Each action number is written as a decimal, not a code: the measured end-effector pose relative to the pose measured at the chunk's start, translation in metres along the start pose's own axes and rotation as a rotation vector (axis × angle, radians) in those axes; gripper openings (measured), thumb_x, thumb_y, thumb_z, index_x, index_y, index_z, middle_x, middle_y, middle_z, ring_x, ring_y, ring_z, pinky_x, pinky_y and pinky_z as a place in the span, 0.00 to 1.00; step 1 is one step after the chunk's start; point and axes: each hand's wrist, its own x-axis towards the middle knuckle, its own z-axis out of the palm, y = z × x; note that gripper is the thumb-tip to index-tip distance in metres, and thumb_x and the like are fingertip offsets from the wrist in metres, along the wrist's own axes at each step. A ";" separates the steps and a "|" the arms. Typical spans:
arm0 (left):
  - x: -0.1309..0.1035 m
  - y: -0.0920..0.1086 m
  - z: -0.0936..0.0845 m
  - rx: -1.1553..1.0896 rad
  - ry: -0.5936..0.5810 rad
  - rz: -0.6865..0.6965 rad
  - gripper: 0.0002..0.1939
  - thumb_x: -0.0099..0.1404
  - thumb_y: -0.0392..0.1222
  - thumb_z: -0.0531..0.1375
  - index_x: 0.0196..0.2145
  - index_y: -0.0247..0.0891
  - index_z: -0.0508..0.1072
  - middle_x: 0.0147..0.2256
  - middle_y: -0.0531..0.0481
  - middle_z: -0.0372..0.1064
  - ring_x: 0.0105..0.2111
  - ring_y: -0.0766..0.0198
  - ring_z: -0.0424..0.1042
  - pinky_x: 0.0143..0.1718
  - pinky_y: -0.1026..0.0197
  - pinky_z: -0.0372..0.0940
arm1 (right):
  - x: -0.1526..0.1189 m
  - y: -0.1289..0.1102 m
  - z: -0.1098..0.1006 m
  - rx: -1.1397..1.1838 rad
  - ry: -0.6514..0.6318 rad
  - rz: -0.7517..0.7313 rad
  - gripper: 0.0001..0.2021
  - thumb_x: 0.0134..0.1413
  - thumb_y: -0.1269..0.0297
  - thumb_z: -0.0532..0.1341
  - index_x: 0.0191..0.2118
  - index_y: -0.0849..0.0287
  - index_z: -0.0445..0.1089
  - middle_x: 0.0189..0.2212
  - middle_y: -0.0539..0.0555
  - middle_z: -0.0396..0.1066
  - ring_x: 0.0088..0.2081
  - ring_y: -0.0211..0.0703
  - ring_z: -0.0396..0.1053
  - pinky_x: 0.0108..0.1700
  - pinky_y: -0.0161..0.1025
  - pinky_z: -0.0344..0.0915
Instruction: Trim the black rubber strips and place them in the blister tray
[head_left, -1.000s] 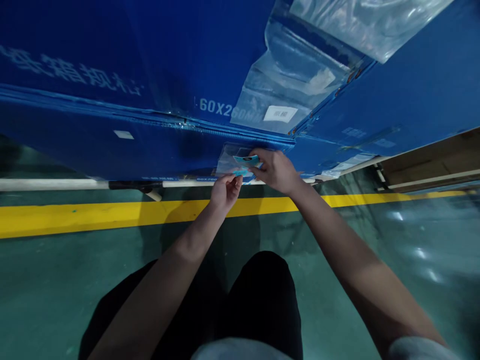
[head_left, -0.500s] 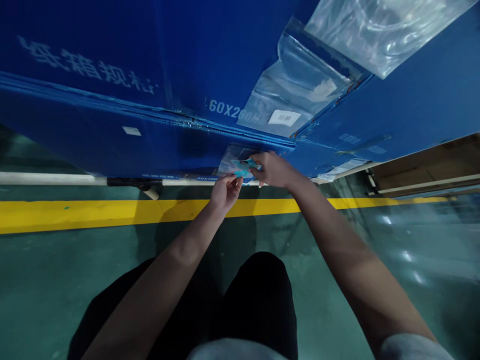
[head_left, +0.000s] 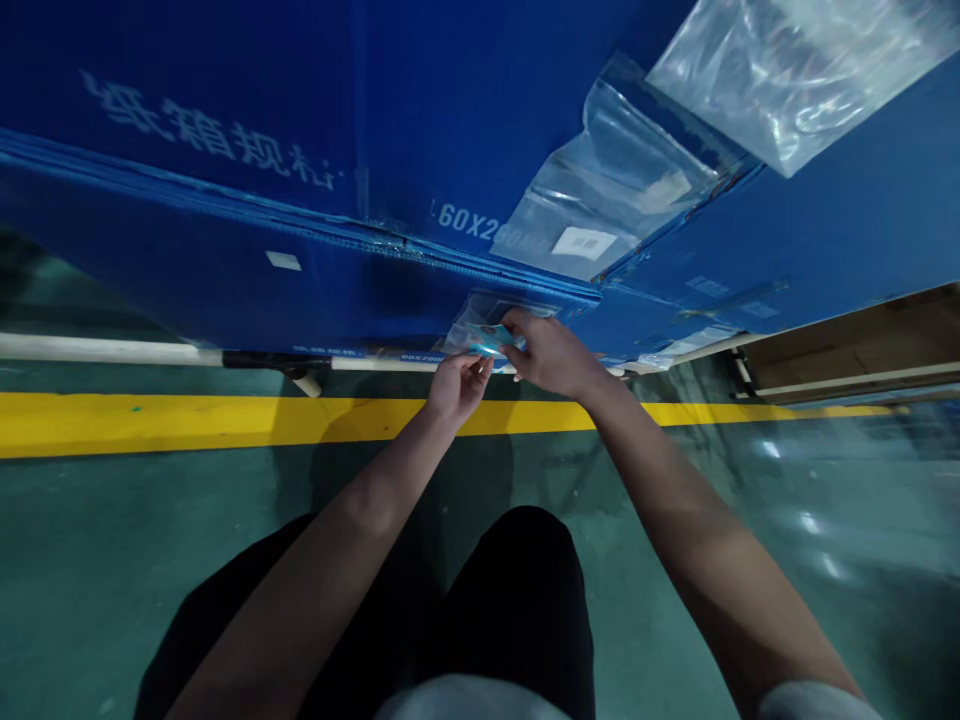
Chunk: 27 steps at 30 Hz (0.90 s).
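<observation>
A small turquoise card (head_left: 490, 338) is pinched between my two hands, low against the side of a blue carton (head_left: 360, 290). The fingertips of my left hand (head_left: 457, 387) are closed on its lower edge. From the right, my right hand (head_left: 550, 354) grips it between thumb and fingers, covering that end. Behind the card a small clear plastic bag (head_left: 466, 318) shows against the carton; whether the card is inside it or in front, I cannot tell.
Above lie a clear plastic bag with a white label (head_left: 583, 243) and a larger shiny clear bag (head_left: 802, 80) on blue cardboard. A pale rail (head_left: 112, 349) runs under the cartons, beside a yellow floor line (head_left: 187, 425). Brown boxes (head_left: 847, 345) sit on the right.
The view has shifted slightly, so the cartons appear a little farther right. Both hands still hold the card, which now looks tilted and narrower.
</observation>
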 end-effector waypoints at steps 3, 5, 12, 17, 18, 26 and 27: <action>0.001 0.000 0.000 -0.001 -0.003 0.002 0.11 0.55 0.21 0.55 0.25 0.35 0.69 0.25 0.52 0.70 0.27 0.71 0.71 0.36 0.68 0.69 | -0.002 0.002 0.001 -0.021 0.080 0.012 0.09 0.59 0.66 0.57 0.43 0.59 0.72 0.34 0.56 0.76 0.32 0.44 0.71 0.29 0.36 0.54; 0.001 0.000 0.000 0.001 -0.009 0.001 0.12 0.54 0.21 0.55 0.25 0.35 0.69 0.25 0.52 0.70 0.28 0.71 0.71 0.36 0.68 0.70 | 0.000 -0.001 -0.001 -0.089 0.084 0.016 0.09 0.59 0.66 0.56 0.39 0.59 0.73 0.32 0.56 0.76 0.33 0.45 0.71 0.28 0.36 0.51; 0.000 0.000 0.000 0.020 -0.004 -0.008 0.11 0.53 0.21 0.55 0.24 0.36 0.69 0.24 0.53 0.70 0.25 0.72 0.70 0.34 0.70 0.68 | 0.006 -0.019 -0.005 -0.227 -0.038 0.061 0.11 0.55 0.69 0.55 0.36 0.57 0.76 0.36 0.59 0.77 0.37 0.52 0.73 0.27 0.38 0.51; 0.000 0.001 -0.001 0.017 -0.012 -0.004 0.12 0.53 0.21 0.54 0.23 0.36 0.69 0.23 0.53 0.69 0.25 0.71 0.69 0.37 0.68 0.69 | 0.003 -0.026 0.008 -0.179 0.110 0.201 0.12 0.57 0.68 0.56 0.44 0.54 0.74 0.43 0.59 0.76 0.39 0.54 0.74 0.31 0.40 0.60; 0.001 0.000 -0.001 0.018 -0.014 -0.005 0.12 0.53 0.21 0.54 0.23 0.36 0.69 0.23 0.53 0.69 0.25 0.72 0.69 0.37 0.68 0.69 | 0.003 -0.026 0.011 -0.155 0.161 0.219 0.13 0.57 0.68 0.56 0.45 0.54 0.73 0.42 0.58 0.77 0.39 0.54 0.74 0.32 0.40 0.61; 0.006 0.000 -0.005 0.025 -0.024 -0.005 0.11 0.51 0.21 0.54 0.23 0.34 0.69 0.22 0.54 0.69 0.23 0.72 0.69 0.34 0.69 0.69 | 0.004 -0.025 0.013 -0.136 0.177 0.195 0.14 0.61 0.66 0.53 0.44 0.51 0.76 0.38 0.55 0.77 0.38 0.52 0.74 0.36 0.41 0.65; 0.006 0.000 -0.004 0.027 -0.028 -0.005 0.11 0.50 0.21 0.54 0.23 0.34 0.68 0.22 0.54 0.69 0.23 0.72 0.69 0.34 0.69 0.69 | 0.003 -0.027 0.012 -0.146 0.176 0.198 0.14 0.60 0.67 0.54 0.44 0.51 0.76 0.40 0.55 0.77 0.39 0.52 0.74 0.36 0.41 0.66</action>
